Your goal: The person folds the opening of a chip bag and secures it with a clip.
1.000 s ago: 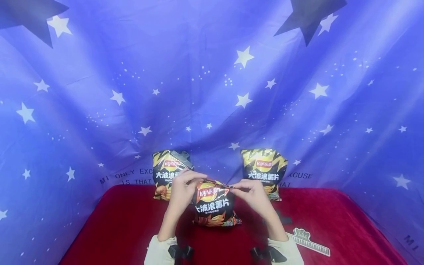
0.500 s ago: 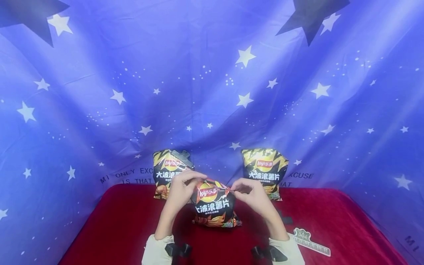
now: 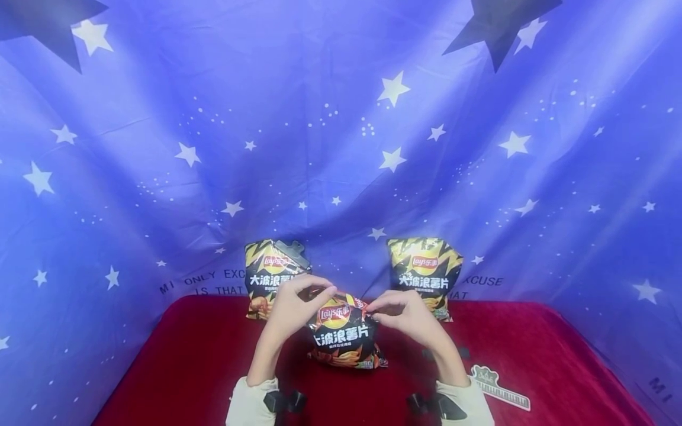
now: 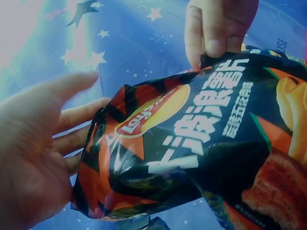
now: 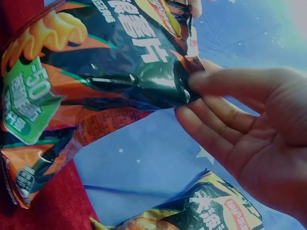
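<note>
A black and orange potato chip bag (image 3: pixel 343 334) stands upright between the two hands, in front of me over the red table. My right hand (image 3: pixel 407 313) pinches its upper right corner; the right wrist view has the thumb (image 5: pixel 211 82) on the front and fingers behind. My left hand (image 3: pixel 293 305) is at the bag's upper left. Its fingers reach behind the bag's top edge in the left wrist view, with the thumb (image 4: pixel 79 86) extended and apart from the front. Part of those fingers is hidden by the bag (image 4: pixel 216 139).
Two yellow and black chip bags stand at the back, the left one (image 3: pixel 261 290) with a dark clip (image 3: pixel 293 252) on its top corner, the other (image 3: pixel 424 272) at right. A white clip with a piano-key pattern (image 3: pixel 501 389) lies at right on the red-covered table (image 3: pixel 554 349).
The bag's upper right corner has loosened, and more of its orange top shows. My right fingers have shifted slightly left on it. The left thumb has come lower, away from the fingers.
</note>
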Motion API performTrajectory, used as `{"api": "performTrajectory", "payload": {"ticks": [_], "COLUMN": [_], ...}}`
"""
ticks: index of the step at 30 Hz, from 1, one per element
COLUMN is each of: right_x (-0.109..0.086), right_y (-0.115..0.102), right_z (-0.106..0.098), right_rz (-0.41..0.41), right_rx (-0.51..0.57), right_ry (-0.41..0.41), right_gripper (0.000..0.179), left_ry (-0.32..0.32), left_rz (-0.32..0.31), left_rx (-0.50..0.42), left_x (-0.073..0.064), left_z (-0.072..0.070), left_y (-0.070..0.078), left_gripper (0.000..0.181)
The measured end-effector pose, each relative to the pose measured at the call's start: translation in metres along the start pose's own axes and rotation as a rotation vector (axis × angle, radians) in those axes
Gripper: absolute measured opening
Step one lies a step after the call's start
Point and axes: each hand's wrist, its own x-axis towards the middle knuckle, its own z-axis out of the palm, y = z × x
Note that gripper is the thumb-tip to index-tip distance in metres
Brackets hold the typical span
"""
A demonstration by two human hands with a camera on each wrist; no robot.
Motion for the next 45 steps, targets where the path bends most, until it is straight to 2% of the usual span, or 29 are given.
{"api": "performTrajectory", "payload": {"ticks": [6, 14, 21, 28, 40, 45], "right_x": [0.0, 0.0, -0.001, -0.002, -0.001, -0.002], "right_y": [-0.004, -0.006, -0.004, -0.006, -0.003, -0.001], "right_z": [-0.001, 0.0, 0.001, 0.0, 0.003, 0.005], "right_rz": [0.039, 0.144, 0.126, 0.115, 0.081, 0.069], "right_rx": [-0.011, 0.023, -0.016, -0.059, -0.092, -0.095], "right_ry": [0.015, 0.023, 0.009, 0.017, 0.069, 0.089], "right_gripper": [0.01, 0.009, 0.015, 0.011, 0.006, 0.005], "left_ry": [0.015, 0.0, -0.01, 0.003, 0.039, 0.066], "left_rz": [0.001, 0.002, 0.012, 0.031, 0.058, 0.074], "left_rx": [0.021, 0.032, 0.11, 0.202, 0.14, 0.179], "left_x": [0.0, 0.0, 0.0, 0.0, -0.001, -0.004], "left_z": [0.005, 0.007, 0.007, 0.007, 0.012, 0.017], "left_y": [0.004, 0.008, 0.011, 0.012, 0.008, 0.005], "left_gripper": [0.013, 0.017, 0.019, 0.018, 0.013, 0.013]}}
